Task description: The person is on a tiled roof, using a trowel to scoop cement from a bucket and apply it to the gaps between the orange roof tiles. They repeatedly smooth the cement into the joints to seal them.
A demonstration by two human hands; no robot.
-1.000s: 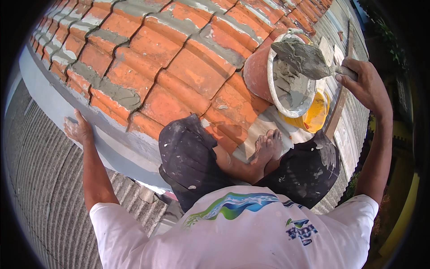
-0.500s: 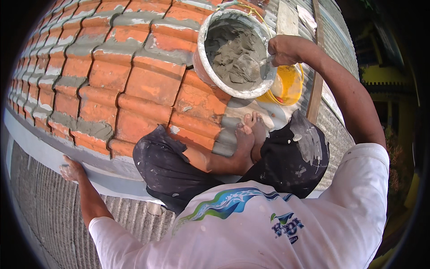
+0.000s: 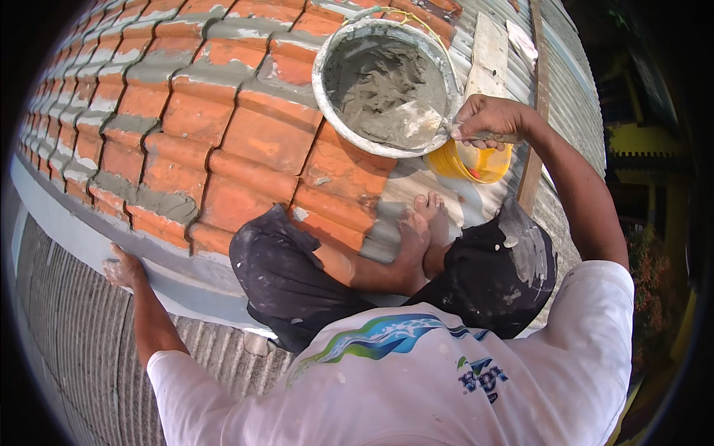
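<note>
My right hand [image 3: 487, 123] is closed round the handle of a trowel [image 3: 420, 121]. The trowel's mortar-smeared blade lies at the right inner side of a bucket [image 3: 320, 82], against the wet grey mortar [image 3: 379, 89] inside. My left hand [image 3: 126, 269] grips the grey board [image 3: 175, 281] along the roof's lower edge, its fingers smudged with pale mortar. Orange roof tiles [image 3: 256, 141] with mortar-filled joints lie between the bucket and that board. A fresh strip of mortar [image 3: 160, 202] sits on the tiles beyond my left hand.
A yellow bucket [image 3: 487, 167] stands partly under my right hand. Behind it lie a pale plank [image 3: 487, 56] and a long wooden batten [image 3: 534, 167] on corrugated sheeting. My bare feet [image 3: 420, 230] rest beside the tiles. Below the edge board is a corrugated lower roof [image 3: 82, 342].
My right hand has turned, and the trowel blade has moved from the middle of the mortar toward the bucket's right rim. The trowel's handle now shows. My left hand stays on the edge board.
</note>
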